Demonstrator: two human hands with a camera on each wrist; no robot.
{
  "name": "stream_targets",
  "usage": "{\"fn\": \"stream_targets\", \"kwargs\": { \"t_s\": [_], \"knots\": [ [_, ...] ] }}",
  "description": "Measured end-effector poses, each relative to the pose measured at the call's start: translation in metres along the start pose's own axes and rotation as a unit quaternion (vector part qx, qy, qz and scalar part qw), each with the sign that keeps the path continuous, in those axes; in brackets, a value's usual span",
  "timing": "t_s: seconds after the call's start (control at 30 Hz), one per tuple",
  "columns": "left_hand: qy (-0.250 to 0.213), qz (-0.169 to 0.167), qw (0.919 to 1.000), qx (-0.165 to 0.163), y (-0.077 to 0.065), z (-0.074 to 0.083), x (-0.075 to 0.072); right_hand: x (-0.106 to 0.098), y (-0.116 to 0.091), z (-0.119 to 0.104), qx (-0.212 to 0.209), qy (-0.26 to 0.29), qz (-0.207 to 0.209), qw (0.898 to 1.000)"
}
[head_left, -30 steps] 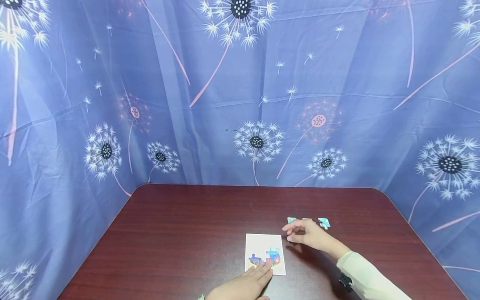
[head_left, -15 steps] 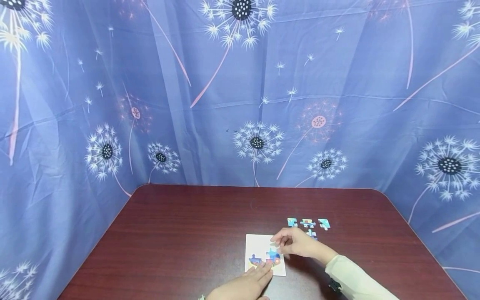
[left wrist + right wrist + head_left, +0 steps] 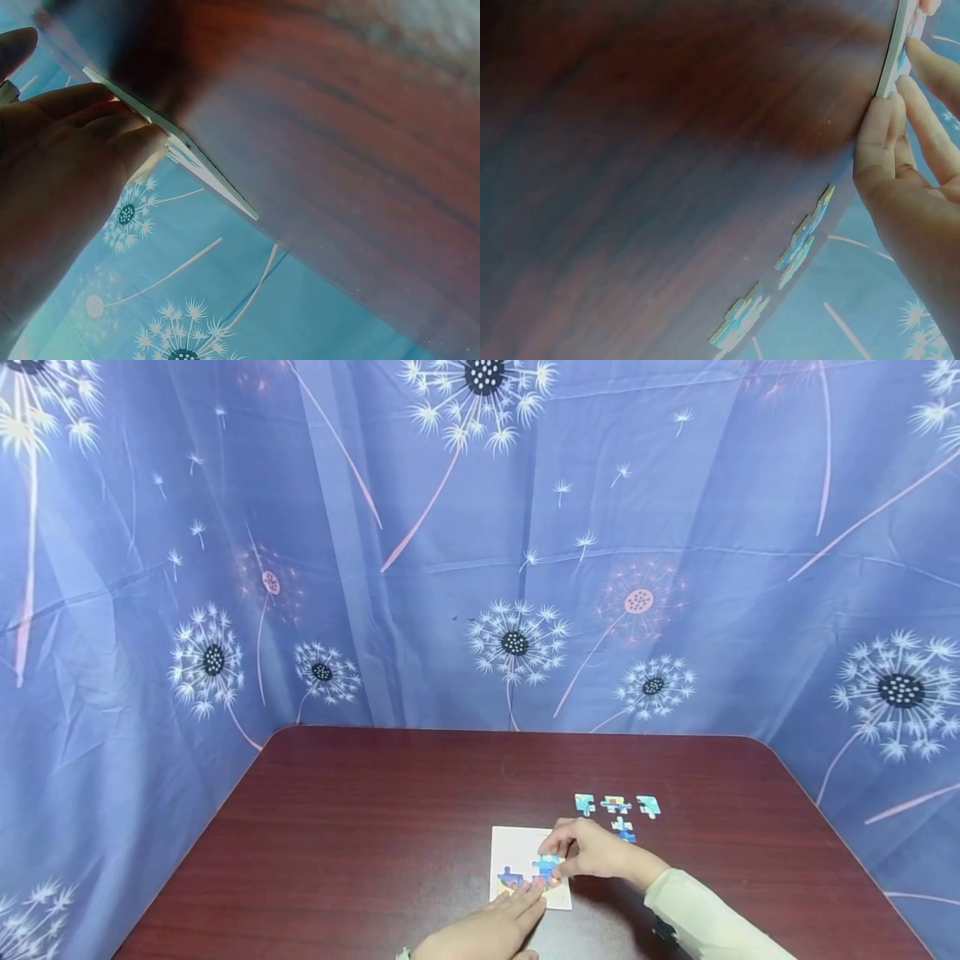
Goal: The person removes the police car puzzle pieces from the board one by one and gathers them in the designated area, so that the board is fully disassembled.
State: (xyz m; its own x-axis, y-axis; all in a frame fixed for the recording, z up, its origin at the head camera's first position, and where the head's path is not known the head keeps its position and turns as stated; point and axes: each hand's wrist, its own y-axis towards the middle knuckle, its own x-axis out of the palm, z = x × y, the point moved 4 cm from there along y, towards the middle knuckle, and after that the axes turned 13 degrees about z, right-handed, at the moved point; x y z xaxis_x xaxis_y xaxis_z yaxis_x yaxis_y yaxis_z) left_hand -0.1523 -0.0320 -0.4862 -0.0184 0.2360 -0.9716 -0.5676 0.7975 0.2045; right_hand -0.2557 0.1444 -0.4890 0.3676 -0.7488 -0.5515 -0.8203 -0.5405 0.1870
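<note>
A white puzzle board (image 3: 512, 845) lies on the table, with blue and purple jigsaw pieces (image 3: 510, 878) in its lower part. My left hand (image 3: 487, 931) rests on the board's near edge with its fingers extended; in the left wrist view, the fingers (image 3: 97, 112) lie along the board (image 3: 217, 180). At the board's right side my right hand (image 3: 588, 850) is bent, thumb and fingertips pinching a light-blue puzzle piece (image 3: 550, 861) low over the pieces there. The right wrist view has the right hand's fingers (image 3: 877, 142) against the board's edge (image 3: 895, 56).
Several loose puzzle pieces lie beyond the right hand: a corner piece (image 3: 584, 803), one with red and yellow (image 3: 616, 805), another corner piece (image 3: 648, 806), and a blue one (image 3: 623, 830). A blue dandelion-print curtain (image 3: 420, 652) surrounds the brown table (image 3: 360, 827).
My right hand has moved left from beside the loose pieces onto the board's right side and lowered slightly there, uncovering the loose pieces. The left hand has stayed on the board.
</note>
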Motion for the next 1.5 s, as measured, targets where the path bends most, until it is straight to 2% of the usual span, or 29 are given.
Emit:
{"fn": "stream_targets", "kwargs": {
  "t_s": [0.17, 0.37, 0.63, 1.1, 1.33, 1.5],
  "knots": [
    [0.003, -0.001, 1.0, 0.005, 0.0, 0.0009, -0.001, 0.001, -0.0006, -0.0002, -0.011, -0.012, -0.005, 1.0],
    [0.0, -0.003, 1.0, 0.008, 0.0, 0.0017, -0.0027, 0.0002, -0.0006, -0.0016, -0.005, -0.013, -0.004, 1.0],
    [-0.014, -0.021, 0.9997, 0.002, 0.0012, -0.0001, -0.0018, -0.0028, 0.0003, -0.0042, 0.014, 0.015, -0.003, 1.0],
    [-0.007, -0.006, 0.9999, -0.006, 0.0014, 0.0, -0.0006, -0.0044, -0.0016, -0.004, 0.02, 0.064, -0.005, 0.998],
    [-0.004, -0.007, 0.9999, -0.007, 0.0017, 0.0001, -0.0008, -0.0052, -0.0023, -0.0055, 0.006, 0.082, -0.002, 0.997],
    [-0.006, -0.008, 0.9999, -0.009, 0.0017, 0.0005, -0.0028, -0.0048, -0.0024, -0.004, 0.018, 0.082, -0.001, 0.996]
  ]
}}
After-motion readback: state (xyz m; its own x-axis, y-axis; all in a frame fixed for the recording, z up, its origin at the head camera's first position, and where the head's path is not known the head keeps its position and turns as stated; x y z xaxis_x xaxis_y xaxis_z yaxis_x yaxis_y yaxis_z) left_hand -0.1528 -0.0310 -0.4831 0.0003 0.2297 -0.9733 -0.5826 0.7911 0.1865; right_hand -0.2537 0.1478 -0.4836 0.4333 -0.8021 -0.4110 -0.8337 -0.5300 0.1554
